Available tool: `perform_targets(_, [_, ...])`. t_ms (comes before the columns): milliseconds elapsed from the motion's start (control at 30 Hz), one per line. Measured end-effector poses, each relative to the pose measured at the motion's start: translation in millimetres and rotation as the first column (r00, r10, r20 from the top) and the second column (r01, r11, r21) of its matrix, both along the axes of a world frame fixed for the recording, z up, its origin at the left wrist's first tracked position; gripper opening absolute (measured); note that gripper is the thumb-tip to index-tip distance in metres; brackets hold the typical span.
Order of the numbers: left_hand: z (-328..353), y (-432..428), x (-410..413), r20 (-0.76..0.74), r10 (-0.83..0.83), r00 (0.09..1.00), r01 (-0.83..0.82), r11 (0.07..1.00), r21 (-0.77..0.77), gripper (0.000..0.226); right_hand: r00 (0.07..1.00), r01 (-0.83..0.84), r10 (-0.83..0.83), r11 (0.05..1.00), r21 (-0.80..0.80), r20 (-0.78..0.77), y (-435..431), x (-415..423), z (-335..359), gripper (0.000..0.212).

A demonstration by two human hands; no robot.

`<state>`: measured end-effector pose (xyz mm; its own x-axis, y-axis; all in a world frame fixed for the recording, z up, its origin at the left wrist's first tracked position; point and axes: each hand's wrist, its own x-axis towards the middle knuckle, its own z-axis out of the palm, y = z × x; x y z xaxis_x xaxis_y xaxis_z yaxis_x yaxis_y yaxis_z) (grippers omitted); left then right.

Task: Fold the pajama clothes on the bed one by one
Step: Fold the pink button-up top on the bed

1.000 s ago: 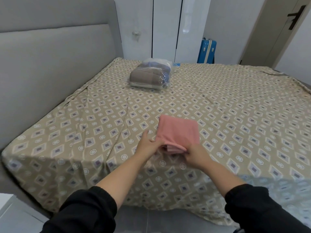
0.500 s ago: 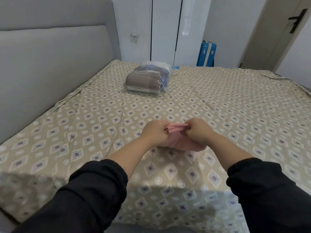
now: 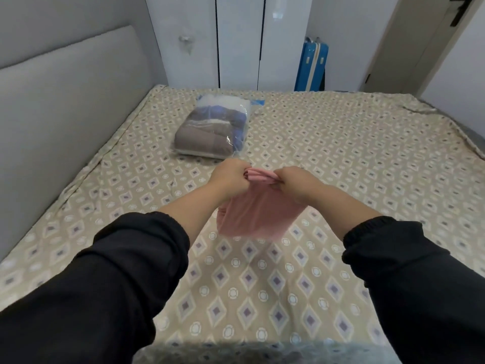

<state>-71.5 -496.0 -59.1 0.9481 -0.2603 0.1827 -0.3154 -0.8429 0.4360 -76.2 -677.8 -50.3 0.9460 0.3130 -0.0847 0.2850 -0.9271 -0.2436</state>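
Note:
A pink pajama garment (image 3: 258, 216), folded into a small bundle, hangs above the bed between my two hands. My left hand (image 3: 229, 177) grips the left end of its top edge with curled fingers. My right hand (image 3: 298, 182) grips the right end the same way. The garment's lower part droops toward me, just over the patterned sheet (image 3: 341, 153). Both my forearms in black sleeves reach forward over the bed.
A clear plastic bag of folded grey and blue bedding (image 3: 215, 130) lies on the bed beyond my hands. A grey padded headboard (image 3: 65, 114) runs along the left. White wardrobe doors (image 3: 238, 40), a blue suitcase (image 3: 311, 67) and a door (image 3: 420, 43) stand behind the bed.
The pink garment lay on the sheet near the bed's edge one second ago. Both hands have gripped it, lifted it off the sheet and carried it forward over the bed.

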Motion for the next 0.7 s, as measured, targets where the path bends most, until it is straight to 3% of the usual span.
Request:
perform_targets(233, [121.3, -30.5, -24.3, -0.109, -0.093, 0.99, 0.096, 0.995, 0.029, 0.011, 0.98, 0.025, -0.027, 1.0, -0.009, -0.195, -35.7, -44.5, 119.0, 0.022])
perform_targets(467, [232.1, -82.4, -46.9, -0.309, -0.245, 0.919, 0.241, 0.969, -0.052, 0.023, 0.949, 0.175, -0.159, 0.984, 0.034, -0.272, -97.9, -100.6, 221.0, 0.021])
perform_targets(600, [248.8, -134.3, -61.0, -0.321, -0.305, 0.897, 0.282, 0.952, -0.116, 0.007, 0.935, 0.242, -0.207, 0.966, 0.091, -0.29, -157.2, -128.0, 244.1, 0.019])
perform_targets(700, [243.1, -192.7, -76.1, -0.315, -0.349, 0.883, 0.295, 0.933, -0.206, 0.024, 0.919, 0.281, -0.234, 0.953, 0.112, -0.317, -216.3, -153.7, 246.3, 0.023])
